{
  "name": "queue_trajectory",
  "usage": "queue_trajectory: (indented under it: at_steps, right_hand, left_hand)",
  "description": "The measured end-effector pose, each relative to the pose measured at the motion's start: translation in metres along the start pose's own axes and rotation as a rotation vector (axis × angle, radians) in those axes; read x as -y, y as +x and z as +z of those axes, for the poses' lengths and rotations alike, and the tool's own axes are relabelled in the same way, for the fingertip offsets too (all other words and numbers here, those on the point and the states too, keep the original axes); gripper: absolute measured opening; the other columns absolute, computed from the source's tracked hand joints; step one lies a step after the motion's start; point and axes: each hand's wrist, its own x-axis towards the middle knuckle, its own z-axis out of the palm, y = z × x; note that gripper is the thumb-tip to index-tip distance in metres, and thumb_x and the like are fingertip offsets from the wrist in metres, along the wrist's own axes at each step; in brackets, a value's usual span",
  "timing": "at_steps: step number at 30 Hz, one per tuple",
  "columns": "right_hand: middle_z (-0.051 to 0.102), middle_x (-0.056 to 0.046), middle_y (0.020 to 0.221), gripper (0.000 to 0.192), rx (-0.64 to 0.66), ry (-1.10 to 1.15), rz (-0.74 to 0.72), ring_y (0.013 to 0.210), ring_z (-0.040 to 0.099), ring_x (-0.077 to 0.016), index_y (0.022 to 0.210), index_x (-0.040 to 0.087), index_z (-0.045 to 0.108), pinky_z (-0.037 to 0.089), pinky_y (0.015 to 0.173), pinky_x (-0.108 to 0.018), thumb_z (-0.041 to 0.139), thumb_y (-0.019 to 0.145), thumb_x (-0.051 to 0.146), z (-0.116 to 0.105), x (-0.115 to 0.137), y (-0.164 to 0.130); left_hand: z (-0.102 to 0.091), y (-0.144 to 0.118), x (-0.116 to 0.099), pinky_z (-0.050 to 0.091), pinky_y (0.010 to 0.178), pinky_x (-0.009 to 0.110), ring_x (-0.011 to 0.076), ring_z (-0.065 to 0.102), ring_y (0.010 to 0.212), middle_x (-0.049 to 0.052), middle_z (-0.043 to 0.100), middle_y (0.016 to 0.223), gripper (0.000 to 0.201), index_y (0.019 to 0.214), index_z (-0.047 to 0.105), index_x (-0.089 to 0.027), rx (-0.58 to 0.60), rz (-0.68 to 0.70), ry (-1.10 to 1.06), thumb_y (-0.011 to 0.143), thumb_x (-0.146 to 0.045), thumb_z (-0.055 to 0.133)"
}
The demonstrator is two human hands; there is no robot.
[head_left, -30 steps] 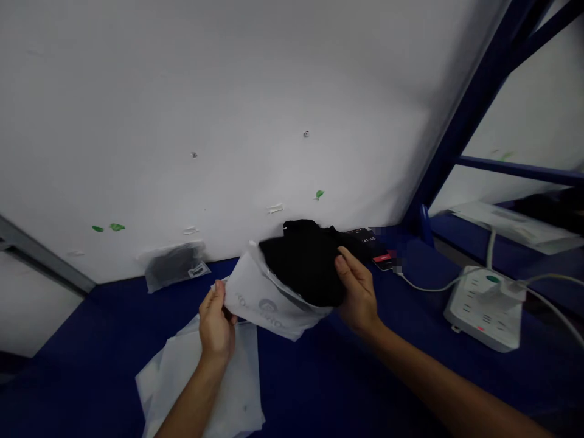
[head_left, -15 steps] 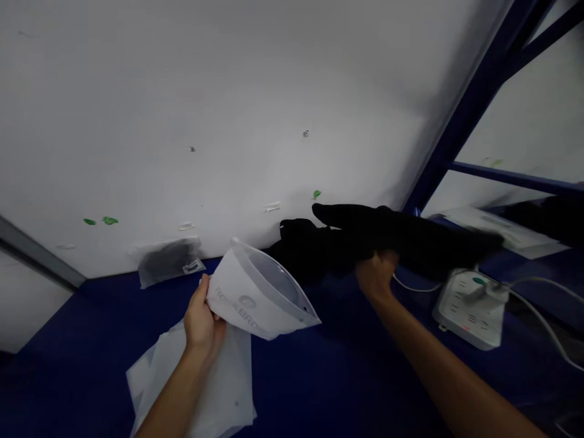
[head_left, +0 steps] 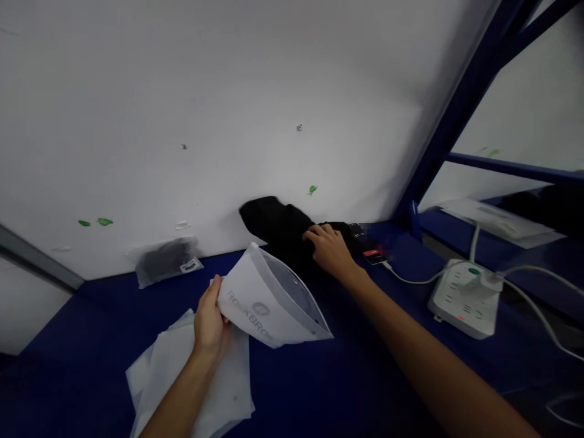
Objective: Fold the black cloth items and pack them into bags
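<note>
My left hand [head_left: 210, 322] is closed on the lower left end of a white frosted plastic bag [head_left: 249, 301] with "ROCKBROS" printed on it. The bag's mouth gapes towards the upper right. To its right, my right hand [head_left: 332, 250] reaches to the back of the table with its fingers curled on a black cloth piece [head_left: 276, 220], which stretches left against the wall. More black fabric lies around those fingers, and where one piece ends I cannot tell. Under my left forearm is a loose stack of similar frosted bags [head_left: 228, 386].
A clear packet with dark contents [head_left: 164, 261] leans on the wall at the left. Beyond my right hand lies a phone [head_left: 374, 256] on a white cable. A white power strip [head_left: 465, 298] with cables stands on the blue table [head_left: 314, 395], near a blue frame [head_left: 447, 131].
My right hand has moved left and towards the wall, and the black cloth has swung from right to left. The phone has come into view. My left hand keeps its hold on the bag.
</note>
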Motion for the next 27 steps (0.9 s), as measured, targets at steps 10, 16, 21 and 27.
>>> queue_trajectory:
  at_steps: [10, 16, 21, 27]
  right_hand:
    - [0.066, -0.008, 0.098, 0.029, -0.111, 0.66, 0.047, 0.093, 0.06, -0.0219, 0.101, 0.017, 0.068, 0.047, 0.087, -0.037, 0.05, 0.098, 0.039, -0.021, 0.026, -0.021]
    - [0.067, -0.004, 0.113, 0.049, 0.459, 1.206, -0.075, 0.096, 0.064, -0.0204, 0.131, 0.025, 0.053, 0.051, 0.081, -0.032, 0.065, 0.089, 0.047, -0.036, 0.075, -0.042]
    - [0.068, -0.003, 0.09, 0.034, 0.654, 1.311, 0.081, 0.075, 0.066, -0.0162, 0.106, 0.018, 0.062, 0.051, 0.056, -0.024, 0.068, 0.087, 0.045, -0.009, 0.077, -0.046]
    - [0.069, -0.003, 0.078, 0.037, 0.798, 1.463, 0.124, 0.066, 0.066, -0.0127, 0.098, 0.014, 0.064, 0.049, 0.053, -0.021, 0.062, 0.09, 0.051, 0.008, 0.074, -0.044]
  left_hand:
    - [0.003, -0.002, -0.003, 0.024, 0.036, 0.017, 0.0034, 0.03, 0.036, -0.01, 0.041, 0.047, 0.041, 0.067, 0.05, -0.018, -0.024, 0.003, -0.01, 0.074, -0.045, 0.08]
    - [0.001, 0.008, -0.004, 0.047, 0.056, 0.022, 0.0129, 0.06, 0.063, -0.002, 0.064, 0.073, 0.022, 0.086, 0.062, -0.018, -0.162, 0.098, -0.075, 0.086, -0.039, 0.069]
    - [-0.001, 0.013, -0.009, 0.048, 0.069, 0.022, 0.0117, 0.06, 0.075, -0.004, 0.064, 0.081, 0.012, 0.088, 0.059, -0.021, -0.162, 0.274, -0.131, 0.089, -0.031, 0.065]
    - [-0.005, 0.017, -0.016, 0.045, 0.065, 0.019, 0.0086, 0.056, 0.067, -0.006, 0.058, 0.069, 0.029, 0.073, 0.052, -0.017, -0.162, 0.366, -0.041, 0.074, -0.026, 0.08]
